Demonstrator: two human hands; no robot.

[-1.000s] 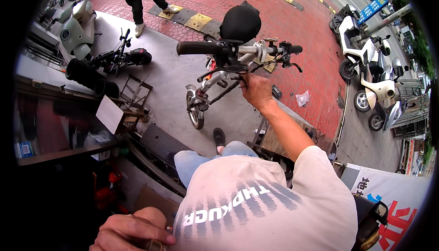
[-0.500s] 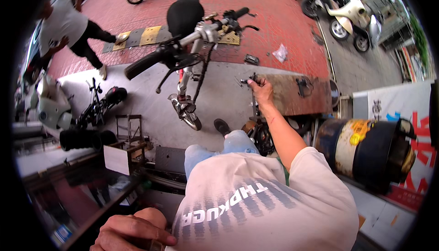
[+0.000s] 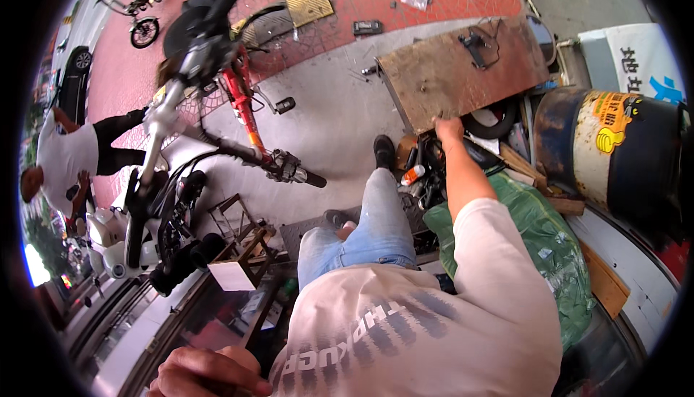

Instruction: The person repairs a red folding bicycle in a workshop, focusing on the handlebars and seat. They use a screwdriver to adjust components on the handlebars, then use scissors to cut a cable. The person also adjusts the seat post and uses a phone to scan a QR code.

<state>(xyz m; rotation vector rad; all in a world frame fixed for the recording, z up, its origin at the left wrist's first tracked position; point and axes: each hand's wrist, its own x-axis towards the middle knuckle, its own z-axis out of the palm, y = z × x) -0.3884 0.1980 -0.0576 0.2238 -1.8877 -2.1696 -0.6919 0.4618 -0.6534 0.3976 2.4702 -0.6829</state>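
Note:
My right hand [image 3: 450,130] is at the near edge of a worn brown wooden board [image 3: 426,79], fingers closed on that edge. On the board lies a black part with a thin cable [image 3: 477,46]. Under and before the board is a heap of tools and parts, with an orange-and-white bottle [image 3: 413,175] among them. My left hand [image 3: 210,372] is curled low at the left, close to my shirt; what it holds, if anything, is hidden. A bike with a red frame [image 3: 242,104] stands ahead to the left, its handlebar nearest me.
A rusty black-and-white drum [image 3: 614,144] lies at the right, with a green plastic bag [image 3: 520,252] nearer. A small wooden stool [image 3: 246,252] is at the left. A person in a white shirt [image 3: 69,151] is further left. A black box [image 3: 367,28] lies on the pavement.
My right hand has come from a small dark part by the board's far left corner to its near edge. The view has swung, so the bike appears further left. My left hand stays curled.

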